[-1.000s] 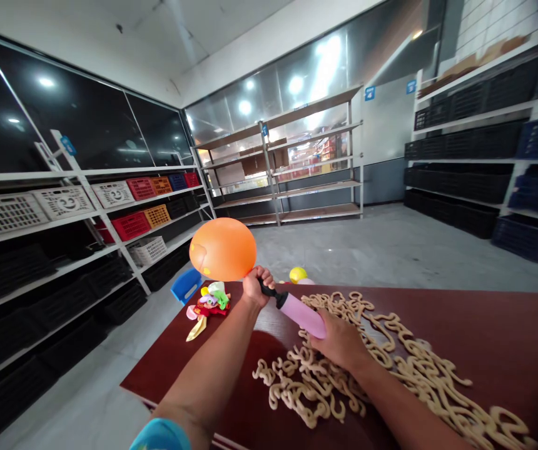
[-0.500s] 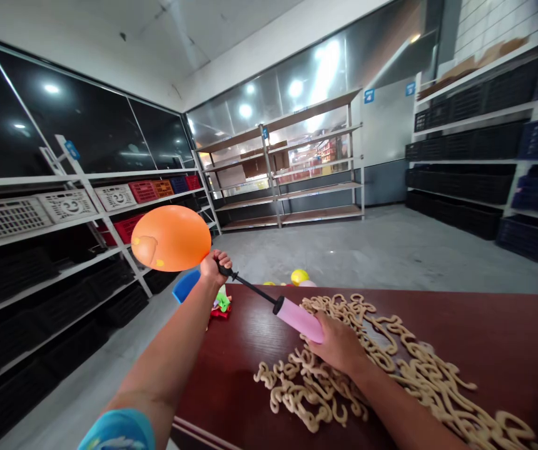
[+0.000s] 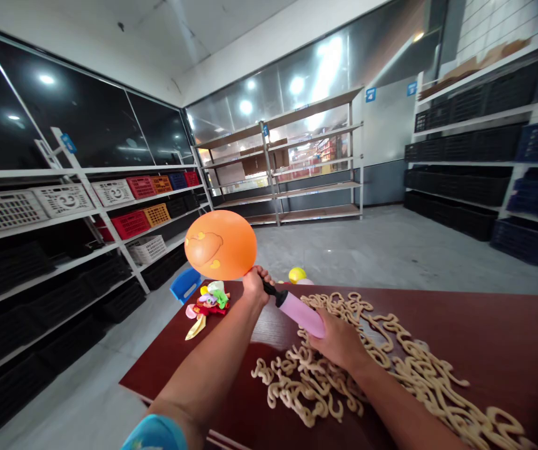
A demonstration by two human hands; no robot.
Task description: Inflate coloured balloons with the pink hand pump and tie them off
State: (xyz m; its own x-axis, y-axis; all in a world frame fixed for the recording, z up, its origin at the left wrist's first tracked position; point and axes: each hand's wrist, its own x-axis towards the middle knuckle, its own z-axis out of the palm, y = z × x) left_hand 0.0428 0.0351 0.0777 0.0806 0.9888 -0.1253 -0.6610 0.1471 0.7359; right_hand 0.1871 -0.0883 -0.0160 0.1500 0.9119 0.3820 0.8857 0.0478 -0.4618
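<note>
An inflated orange balloon (image 3: pixel 221 245) with a printed pattern extends left from my left hand (image 3: pixel 256 286). That hand is closed around the balloon's neck and the black nozzle end of a pump. My right hand (image 3: pixel 339 337) wraps the far end of the pump's pink barrel (image 3: pixel 301 314). Little of the black rod shows between the nozzle end and the barrel. Beneath and beyond my right hand, many beige twisted long balloons (image 3: pixel 431 369) spread over the dark red table (image 3: pixel 166 359). Deflated balloons in several colours (image 3: pixel 210 303) lie at the table's left end.
A blue chair (image 3: pixel 185 285) stands past the table's left corner. Beyond the far edge are a yellow balloon (image 3: pixel 297 275) and a pale one. Shelves with crates (image 3: pixel 149 250) line the left side, more dark crates (image 3: pixel 456 184) the right. A metal rack (image 3: pixel 318 186) stands behind.
My left hand and the orange balloon have moved right, towards the pink barrel, and the black rod has slid mostly into it. The deflated balloons are now more visible.
</note>
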